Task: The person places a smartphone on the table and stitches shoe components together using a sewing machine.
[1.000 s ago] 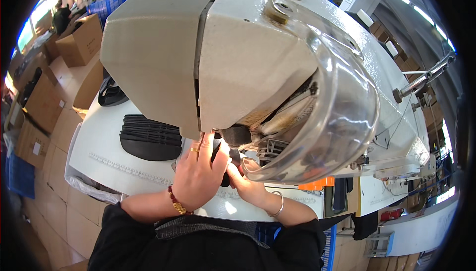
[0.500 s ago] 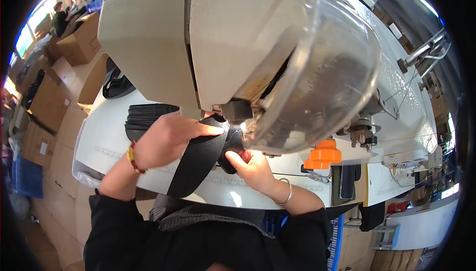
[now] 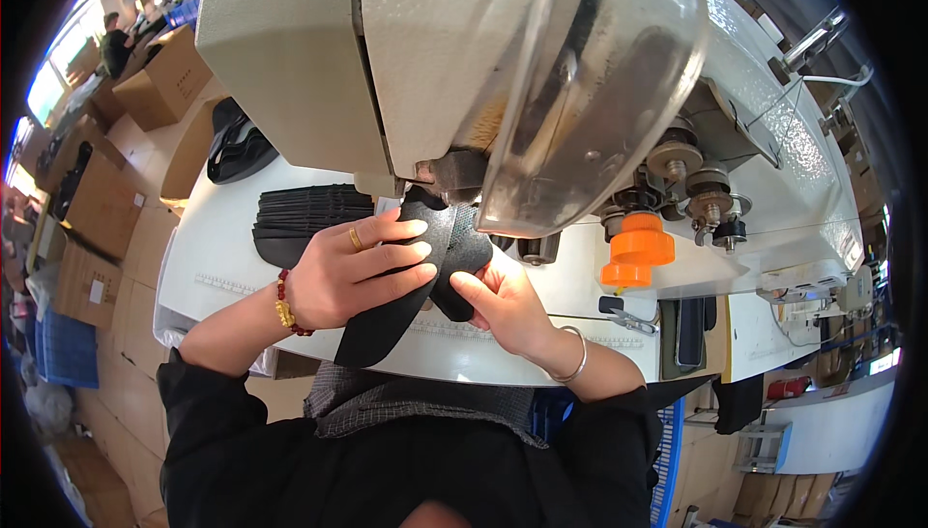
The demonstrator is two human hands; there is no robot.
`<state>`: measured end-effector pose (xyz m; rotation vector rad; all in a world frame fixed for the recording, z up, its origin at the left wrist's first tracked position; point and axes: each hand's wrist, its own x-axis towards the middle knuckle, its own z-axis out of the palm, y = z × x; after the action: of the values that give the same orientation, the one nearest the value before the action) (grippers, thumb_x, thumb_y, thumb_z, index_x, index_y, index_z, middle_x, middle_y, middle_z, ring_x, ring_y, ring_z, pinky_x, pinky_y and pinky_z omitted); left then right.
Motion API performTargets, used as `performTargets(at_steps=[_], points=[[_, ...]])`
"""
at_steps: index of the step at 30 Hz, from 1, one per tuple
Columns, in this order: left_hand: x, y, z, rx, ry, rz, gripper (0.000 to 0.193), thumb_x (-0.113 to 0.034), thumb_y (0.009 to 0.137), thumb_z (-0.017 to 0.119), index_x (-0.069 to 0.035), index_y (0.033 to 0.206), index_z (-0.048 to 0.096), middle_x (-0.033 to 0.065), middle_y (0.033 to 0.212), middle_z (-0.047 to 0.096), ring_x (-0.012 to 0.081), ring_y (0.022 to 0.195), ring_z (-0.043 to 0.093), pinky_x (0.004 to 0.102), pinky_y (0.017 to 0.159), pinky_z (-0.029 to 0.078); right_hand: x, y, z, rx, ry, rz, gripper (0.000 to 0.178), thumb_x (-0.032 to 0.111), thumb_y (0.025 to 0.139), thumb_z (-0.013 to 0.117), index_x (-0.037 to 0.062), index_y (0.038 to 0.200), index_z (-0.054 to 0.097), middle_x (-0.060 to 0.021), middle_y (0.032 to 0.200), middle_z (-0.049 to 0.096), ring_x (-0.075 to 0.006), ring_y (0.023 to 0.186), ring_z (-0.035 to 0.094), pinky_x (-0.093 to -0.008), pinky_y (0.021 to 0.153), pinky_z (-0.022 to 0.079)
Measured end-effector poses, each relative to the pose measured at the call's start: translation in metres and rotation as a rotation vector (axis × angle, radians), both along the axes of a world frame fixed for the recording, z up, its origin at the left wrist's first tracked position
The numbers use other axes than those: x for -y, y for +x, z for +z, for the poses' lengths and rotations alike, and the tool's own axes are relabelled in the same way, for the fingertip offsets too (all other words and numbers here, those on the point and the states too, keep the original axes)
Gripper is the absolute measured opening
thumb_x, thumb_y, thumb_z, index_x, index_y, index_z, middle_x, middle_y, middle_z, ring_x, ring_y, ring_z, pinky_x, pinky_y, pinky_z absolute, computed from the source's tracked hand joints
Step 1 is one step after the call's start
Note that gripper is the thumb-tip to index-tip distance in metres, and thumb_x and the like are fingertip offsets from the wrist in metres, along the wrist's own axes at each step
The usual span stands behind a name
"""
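A black curved strip of leather-like material [image 3: 387, 320] lies under the head of a white sewing machine [image 3: 290, 64]. It overlaps a second black piece [image 3: 468, 248] with a textured patch. My left hand [image 3: 353, 272] is open, its fingers stretched flat over the strip's left side close to the presser foot area. My right hand [image 3: 505, 304] pinches the lower right end of the textured piece, thumb on top and fingers beneath. The needle is hidden behind the machine head.
Left of the needle area sits a stack of black pieces [image 3: 300, 223], with more black parts [image 3: 237, 146] behind. A clear guard [image 3: 590, 112] and orange knob [image 3: 638, 248] stand on the right. Thread snips [image 3: 628, 317] and a phone [image 3: 688, 333] lie at the table's right.
My left hand's fingers have spread out flat over the strip. Both hands and the black pieces keep close to the needle area, while the whole view has shifted slightly.
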<state>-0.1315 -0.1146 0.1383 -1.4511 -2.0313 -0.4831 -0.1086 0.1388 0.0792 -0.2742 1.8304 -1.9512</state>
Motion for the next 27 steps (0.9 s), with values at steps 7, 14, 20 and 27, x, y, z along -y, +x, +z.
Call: performTargets(at_steps=[7, 14, 20, 27], points=[[-0.003, 0.001, -0.001, -0.068, -0.029, 0.044, 0.030, -0.014, 0.075, 0.071, -0.012, 0.104, 0.074, 0.0041, 0.109, 0.069, 0.0254, 0.112, 0.068, 0.0464, 0.108, 0.054, 0.005, 0.003, 0.000, -0.035, -0.027, -0.032, 0.039, 0.032, 0.102, 0.067, 0.0053, 0.076, 0.057, 0.0024, 0.064, 0.054, -0.0060, 0.057, 0.046, -0.0254, 0.051, 0.037], [-0.007, 0.000, -0.002, -0.089, -0.016, 0.041, 0.027, -0.014, 0.075, 0.071, -0.009, 0.102, 0.072, 0.0045, 0.109, 0.068, 0.0257, 0.113, 0.067, 0.0459, 0.103, 0.057, 0.015, 0.017, -0.012, -0.344, 0.180, -0.138, 0.046, 0.021, 0.100, 0.070, 0.0029, 0.070, 0.041, -0.0051, 0.058, 0.035, -0.0157, 0.056, 0.033, -0.0371, 0.051, 0.031], [-0.010, 0.001, 0.000, -0.036, 0.020, 0.052, 0.026, -0.013, 0.075, 0.070, -0.007, 0.100, 0.069, 0.0050, 0.107, 0.067, 0.0264, 0.113, 0.065, 0.0434, 0.095, 0.061, 0.019, 0.021, -0.020, -0.691, 0.221, -0.218, 0.043, 0.017, 0.099, 0.070, 0.0013, 0.071, 0.042, -0.0105, 0.058, 0.037, -0.0213, 0.053, 0.033, -0.0387, 0.050, 0.029], [-0.007, 0.000, -0.008, 0.020, 0.008, 0.048, 0.027, -0.012, 0.076, 0.071, -0.006, 0.103, 0.069, 0.0059, 0.109, 0.067, 0.0270, 0.114, 0.065, 0.0412, 0.089, 0.062, 0.017, 0.023, -0.011, -0.643, 0.240, -0.095, 0.034, 0.015, 0.103, 0.062, 0.0018, 0.074, 0.051, -0.0059, 0.055, 0.058, -0.0201, 0.048, 0.063, -0.0355, 0.049, 0.046]])
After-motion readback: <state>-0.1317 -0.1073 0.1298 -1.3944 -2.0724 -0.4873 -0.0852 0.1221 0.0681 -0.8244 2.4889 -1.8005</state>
